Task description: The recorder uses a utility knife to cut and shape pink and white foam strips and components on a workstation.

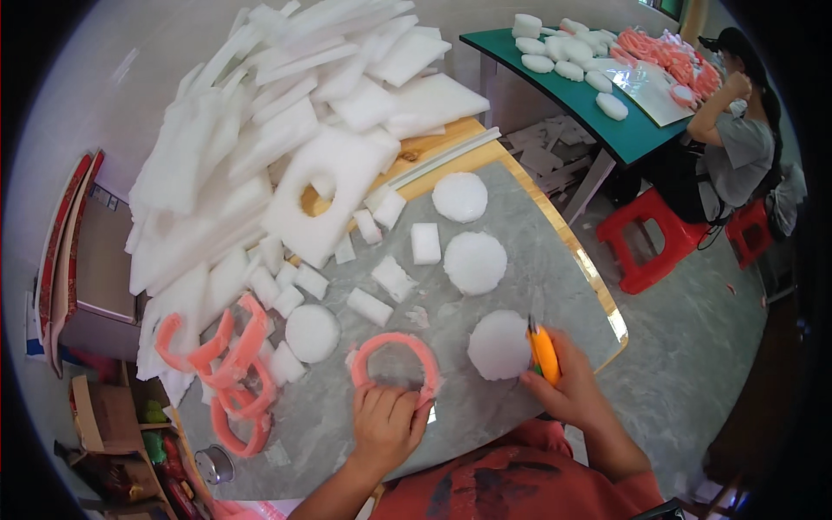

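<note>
My left hand (386,425) has its fingers closed over the near edge of a pink foam-like ring (395,340) lying flat on the grey table. In my right hand (572,381) is an orange utility knife (544,354), held upright with its dark tip end pointing away from me. Beside the knife lies a round white foam disc (498,346); whether the hand touches it I cannot tell. More white discs lie farther off, one (475,263) behind another (460,198). To the left of my left hand, several pink rings and curved strips (245,351) are heaped loosely.
A tall pile of white foam sheets (260,113) covers the table's far left, with small foam blocks (370,307) before it. A round metal tin (214,464) stands near the front left. At a green table (555,82), a person (737,139) sits on a red stool (646,234).
</note>
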Demonstrator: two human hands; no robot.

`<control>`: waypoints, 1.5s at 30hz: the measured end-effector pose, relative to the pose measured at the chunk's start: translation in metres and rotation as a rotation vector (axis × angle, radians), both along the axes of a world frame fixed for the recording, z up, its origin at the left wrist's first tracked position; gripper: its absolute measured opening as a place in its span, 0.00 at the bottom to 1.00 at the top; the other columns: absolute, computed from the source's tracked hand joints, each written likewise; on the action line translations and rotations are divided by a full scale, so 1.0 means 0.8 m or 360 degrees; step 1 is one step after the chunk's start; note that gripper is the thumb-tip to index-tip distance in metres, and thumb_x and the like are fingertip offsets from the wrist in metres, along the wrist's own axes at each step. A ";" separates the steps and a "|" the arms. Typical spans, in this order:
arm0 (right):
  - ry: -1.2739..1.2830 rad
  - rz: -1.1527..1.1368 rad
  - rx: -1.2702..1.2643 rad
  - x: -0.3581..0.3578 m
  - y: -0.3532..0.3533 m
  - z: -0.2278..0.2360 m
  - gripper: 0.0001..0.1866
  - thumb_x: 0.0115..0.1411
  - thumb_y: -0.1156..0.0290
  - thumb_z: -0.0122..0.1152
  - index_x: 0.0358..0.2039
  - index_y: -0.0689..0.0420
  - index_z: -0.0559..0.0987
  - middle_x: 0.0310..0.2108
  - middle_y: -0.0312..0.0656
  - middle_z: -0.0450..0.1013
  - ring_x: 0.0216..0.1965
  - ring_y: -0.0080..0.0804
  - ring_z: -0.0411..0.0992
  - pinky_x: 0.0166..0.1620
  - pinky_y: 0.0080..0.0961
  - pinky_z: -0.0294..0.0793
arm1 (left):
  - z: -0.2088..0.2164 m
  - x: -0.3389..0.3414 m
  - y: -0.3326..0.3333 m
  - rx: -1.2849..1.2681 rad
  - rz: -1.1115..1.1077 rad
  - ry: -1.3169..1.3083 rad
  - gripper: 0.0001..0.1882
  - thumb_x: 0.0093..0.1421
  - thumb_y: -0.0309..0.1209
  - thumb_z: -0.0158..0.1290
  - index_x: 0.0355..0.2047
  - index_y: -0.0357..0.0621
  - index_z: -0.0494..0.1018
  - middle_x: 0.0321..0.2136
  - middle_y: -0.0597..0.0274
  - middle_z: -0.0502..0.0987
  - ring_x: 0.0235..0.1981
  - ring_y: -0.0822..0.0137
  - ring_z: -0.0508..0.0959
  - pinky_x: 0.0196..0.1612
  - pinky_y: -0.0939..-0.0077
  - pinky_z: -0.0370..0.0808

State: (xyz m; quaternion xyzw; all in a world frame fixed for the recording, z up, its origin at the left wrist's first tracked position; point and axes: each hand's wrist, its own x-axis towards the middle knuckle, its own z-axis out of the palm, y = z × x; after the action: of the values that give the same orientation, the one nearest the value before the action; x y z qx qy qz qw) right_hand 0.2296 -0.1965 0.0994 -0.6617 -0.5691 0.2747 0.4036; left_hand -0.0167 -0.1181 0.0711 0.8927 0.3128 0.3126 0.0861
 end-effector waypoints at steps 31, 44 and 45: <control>-0.0432 0.0762 -0.0586 -0.064 -0.021 0.012 0.34 0.56 0.70 0.57 0.61 0.58 0.54 0.36 0.50 0.72 0.28 0.44 0.74 0.29 0.33 0.75 | -0.003 -0.002 0.001 -0.0104 0.0053 0.0040 0.13 0.43 0.28 0.63 0.28 0.43 0.72 0.26 0.64 0.73 0.29 0.62 0.71 0.41 0.65 0.65; 0.1587 0.0502 -0.0901 -0.035 -0.026 0.011 0.40 0.61 0.76 0.48 0.67 0.52 0.38 0.47 0.45 0.65 0.34 0.24 0.68 0.36 0.23 0.73 | -0.005 -0.007 0.002 -0.0099 0.0052 0.0043 0.12 0.44 0.29 0.62 0.29 0.43 0.72 0.27 0.63 0.73 0.29 0.62 0.72 0.40 0.65 0.65; 0.1477 0.0522 -0.0873 -0.035 -0.027 0.011 0.40 0.61 0.76 0.49 0.67 0.53 0.39 0.46 0.46 0.66 0.33 0.23 0.68 0.36 0.23 0.72 | -0.005 -0.007 0.002 -0.0097 0.0057 0.0049 0.12 0.44 0.29 0.62 0.29 0.43 0.72 0.27 0.63 0.73 0.29 0.62 0.72 0.40 0.65 0.65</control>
State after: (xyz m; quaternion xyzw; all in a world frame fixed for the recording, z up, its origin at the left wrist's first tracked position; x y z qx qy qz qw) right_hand 0.2017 -0.2180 0.1081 -0.4551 -0.3351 0.7339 0.3767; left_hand -0.0225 -0.1162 0.0672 0.8886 0.3396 0.2907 0.1028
